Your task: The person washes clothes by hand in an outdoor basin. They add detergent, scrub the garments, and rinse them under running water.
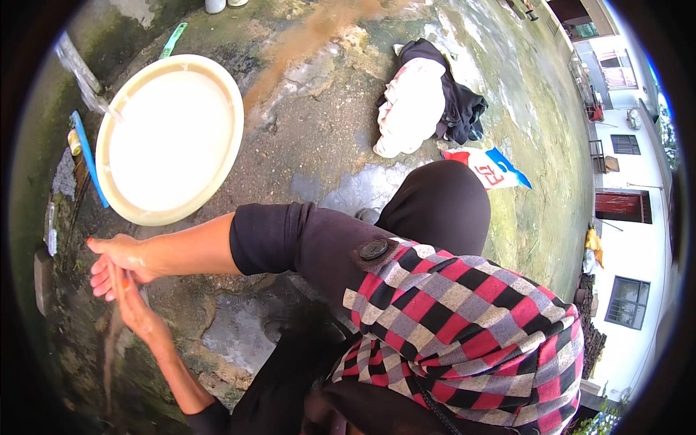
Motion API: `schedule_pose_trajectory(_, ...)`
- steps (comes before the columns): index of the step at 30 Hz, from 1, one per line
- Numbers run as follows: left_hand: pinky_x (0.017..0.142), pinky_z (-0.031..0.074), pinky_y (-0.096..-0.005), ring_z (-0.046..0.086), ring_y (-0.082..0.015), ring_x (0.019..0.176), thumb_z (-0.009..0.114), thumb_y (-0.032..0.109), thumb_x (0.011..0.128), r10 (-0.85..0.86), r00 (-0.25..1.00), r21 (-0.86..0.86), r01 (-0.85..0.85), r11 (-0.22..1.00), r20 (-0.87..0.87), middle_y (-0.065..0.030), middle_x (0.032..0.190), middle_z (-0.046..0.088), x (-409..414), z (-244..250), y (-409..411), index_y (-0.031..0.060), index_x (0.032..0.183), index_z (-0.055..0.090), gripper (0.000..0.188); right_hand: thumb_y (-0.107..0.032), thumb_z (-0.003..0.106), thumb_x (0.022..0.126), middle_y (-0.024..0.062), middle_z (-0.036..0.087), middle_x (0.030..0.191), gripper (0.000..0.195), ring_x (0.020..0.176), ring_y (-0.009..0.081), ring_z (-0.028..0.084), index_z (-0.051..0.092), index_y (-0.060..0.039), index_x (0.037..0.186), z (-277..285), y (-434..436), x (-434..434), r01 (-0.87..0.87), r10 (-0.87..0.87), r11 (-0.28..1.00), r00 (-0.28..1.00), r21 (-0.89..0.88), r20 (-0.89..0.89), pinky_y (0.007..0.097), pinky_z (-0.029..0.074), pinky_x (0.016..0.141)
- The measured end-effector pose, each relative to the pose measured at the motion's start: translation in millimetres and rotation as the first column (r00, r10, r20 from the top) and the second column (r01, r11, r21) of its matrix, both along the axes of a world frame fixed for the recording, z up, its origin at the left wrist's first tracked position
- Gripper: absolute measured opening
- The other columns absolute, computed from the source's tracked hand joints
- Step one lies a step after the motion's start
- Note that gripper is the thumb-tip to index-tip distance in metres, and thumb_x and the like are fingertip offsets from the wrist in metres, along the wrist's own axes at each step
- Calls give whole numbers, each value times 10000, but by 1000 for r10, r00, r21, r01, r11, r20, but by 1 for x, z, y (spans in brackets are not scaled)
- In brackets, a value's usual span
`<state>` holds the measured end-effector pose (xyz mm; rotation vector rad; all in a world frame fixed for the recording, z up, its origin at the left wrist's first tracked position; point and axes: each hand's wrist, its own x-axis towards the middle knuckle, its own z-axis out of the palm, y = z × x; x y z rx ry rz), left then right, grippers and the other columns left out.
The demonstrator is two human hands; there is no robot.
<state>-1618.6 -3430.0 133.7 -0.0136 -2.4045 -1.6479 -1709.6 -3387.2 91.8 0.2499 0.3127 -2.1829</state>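
Observation:
My right hand (122, 258), with wet-looking skin, is held out over the ground with its thumb raised and fingers spread. The fingers of my left hand (138, 312) are extended and touch its palm side; nothing shows in either hand. Just above them in the picture stands a large cream plastic basin (237, 117). Its inside is glaring white, so I cannot tell water from foam. A stream of water (111, 111) seems to fall into it over its rim. A green-handled brush (174, 41) lies by the basin, and a blue stick (89, 157) runs along its side.
Pale pink cloth (410, 103) and black clothing (462, 111) lie heaped on the wet, mossy concrete (304, 136). A red, white and blue plastic packet (492, 168) rests near my bent knee (440, 201). A white building (625, 250) stands at the far side.

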Motion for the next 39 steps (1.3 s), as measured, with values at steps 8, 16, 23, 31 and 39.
schedule_pose_trajectory(8,917,342,-303,453,-197,1053,353,225,892,259,962,400,-205,893,-86,-82,1180,470,-61,88,35,30,1134,464,329,-474,501,817,187,576,862,508,777,310,603,473,13,958,62,55,7,563,-8,748,538,352,-843,422,498,703)
schedule_pose_trajectory(16,914,349,-321,459,-204,1059,339,197,925,19,996,206,0,979,-90,-119,1178,465,-73,89,164,-3,1188,373,333,-459,523,801,168,599,823,509,786,274,619,510,10,1000,81,164,-47,641,312,532,460,554,-831,405,507,704)
schedule_pose_trajectory(23,953,314,-317,435,-189,1119,471,188,896,-110,978,74,98,992,177,-123,1209,459,-89,66,134,19,1239,402,387,-343,642,737,137,637,858,432,795,248,617,566,7,980,-1,482,28,677,365,-199,722,709,-587,339,476,725)
schedule_pose_trajectory(31,853,432,-317,508,-214,1051,468,62,864,-26,970,149,-10,989,243,-114,1186,441,-105,47,122,-32,1194,414,347,-387,669,711,134,617,949,451,842,250,604,614,-12,955,-110,741,197,-203,-383,-783,902,588,-200,341,471,753)
schedule_pose_trajectory(39,818,471,-336,526,-230,1018,470,18,838,-91,972,205,46,978,218,-139,1205,423,-104,55,128,-66,1200,390,380,-332,672,689,195,632,820,484,756,287,626,584,91,907,-86,730,127,-89,-320,-829,886,553,-337,353,490,718)
